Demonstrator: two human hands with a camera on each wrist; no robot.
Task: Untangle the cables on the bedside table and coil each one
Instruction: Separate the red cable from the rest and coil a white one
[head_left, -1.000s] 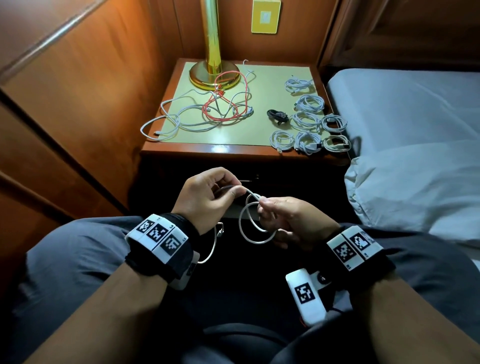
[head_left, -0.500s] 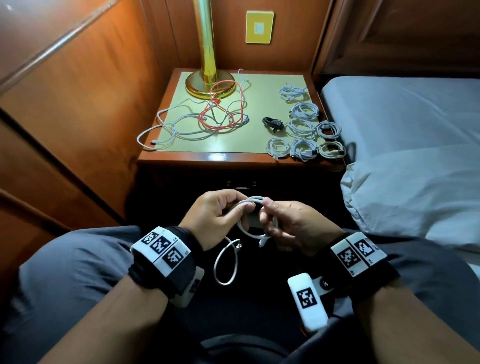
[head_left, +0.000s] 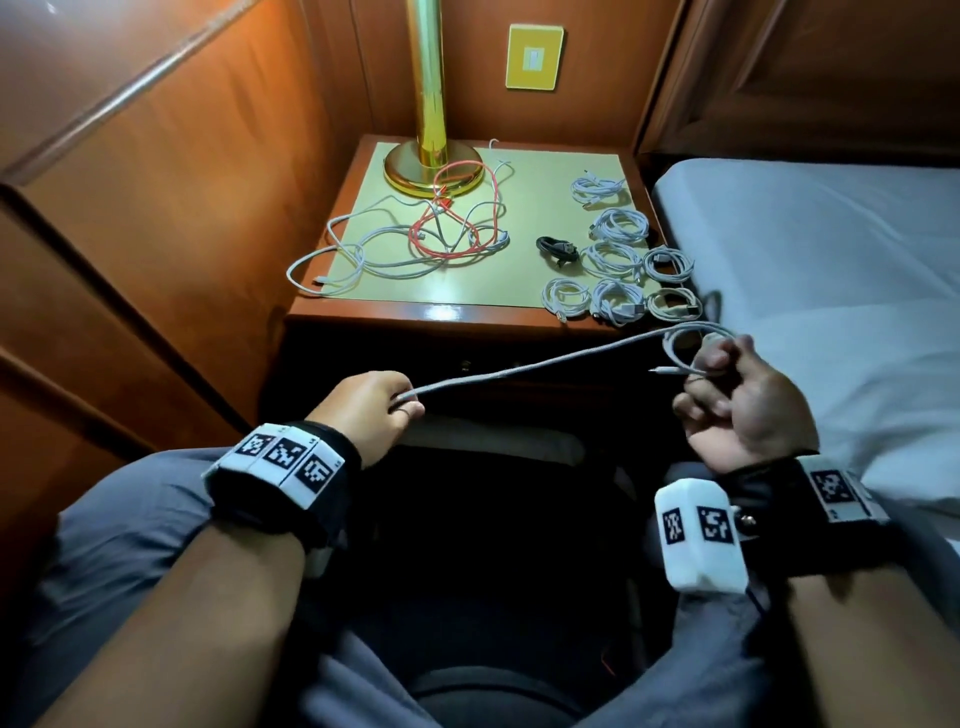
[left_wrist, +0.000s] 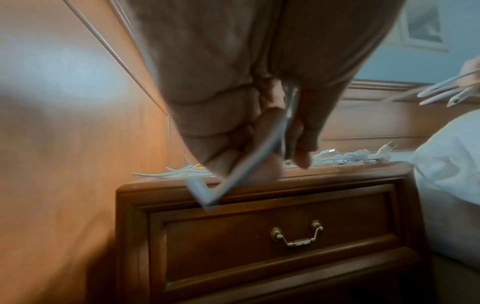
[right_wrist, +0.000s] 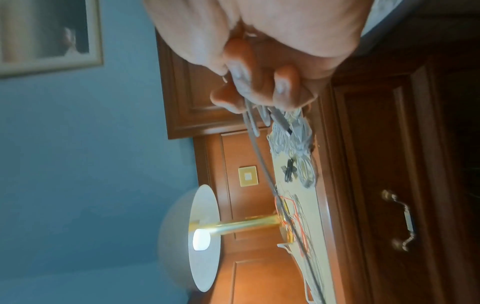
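Note:
A white cable (head_left: 530, 366) stretches taut between my two hands in front of the bedside table (head_left: 441, 314). My left hand (head_left: 387, 410) pinches one end of it low at the left. My right hand (head_left: 719, 374) grips a small coil of the same cable (right_wrist: 253, 121) by the bed, with a plug sticking out leftwards. In the left wrist view the cable (left_wrist: 249, 162) runs between thumb and fingers. A tangle of white and red cables (head_left: 447, 234) lies on the table's left half by the lamp base.
Several coiled white cables (head_left: 618, 260) and one black coil (head_left: 557, 248) sit on the table's right half. A brass lamp (head_left: 431, 130) stands at the back. The bed and pillow (head_left: 831, 338) lie to the right, wooden panelling to the left. The drawer front (left_wrist: 285, 236) faces me.
My hands have moved apart: the right one went up and right with the coil, the left stayed low, and the cable between them is pulled straight.

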